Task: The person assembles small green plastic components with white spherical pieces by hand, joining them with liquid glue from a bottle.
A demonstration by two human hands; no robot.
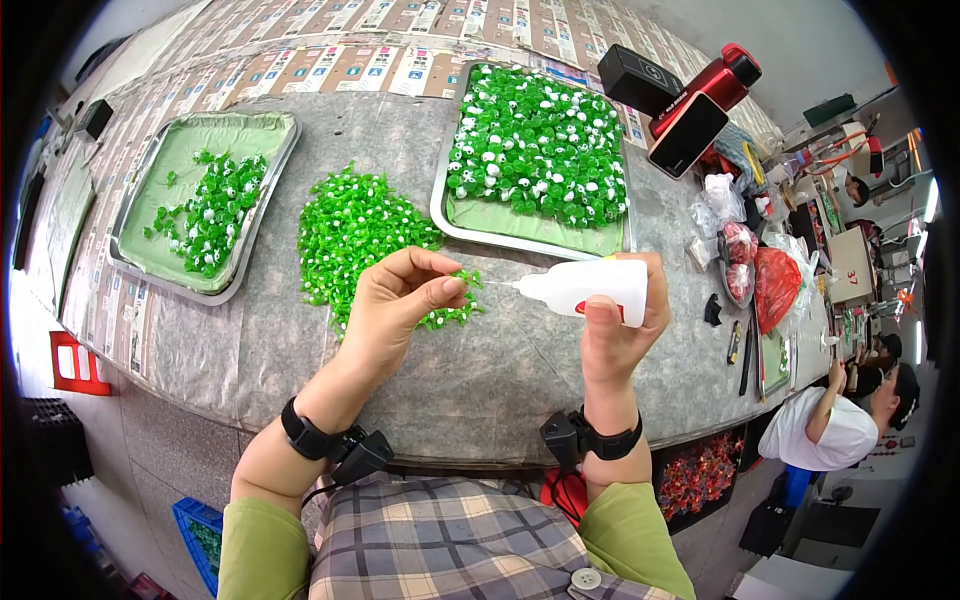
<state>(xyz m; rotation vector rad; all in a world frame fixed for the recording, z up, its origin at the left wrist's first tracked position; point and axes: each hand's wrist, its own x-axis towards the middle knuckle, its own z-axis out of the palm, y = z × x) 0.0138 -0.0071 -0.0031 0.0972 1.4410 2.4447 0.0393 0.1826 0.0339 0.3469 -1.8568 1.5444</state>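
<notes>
two hands over the table [520, 370]: left hand [395, 305] pinching a small green piece [462, 277], right hand [620, 320] gripping a white glue bottle [585, 285], nozzle aimed at it, gluing step.

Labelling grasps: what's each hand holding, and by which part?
Left hand pinches a small green plastic piece at the fingertips. Right hand grips the white glue bottle around its body.

A white plastic squeeze bottle with a red label [585, 287] is held at the table's near edge. At the far right a dark, blank phone screen [688, 135] is propped — flattened printed cardboard cartons [330, 65] are spread along the back.
</notes>
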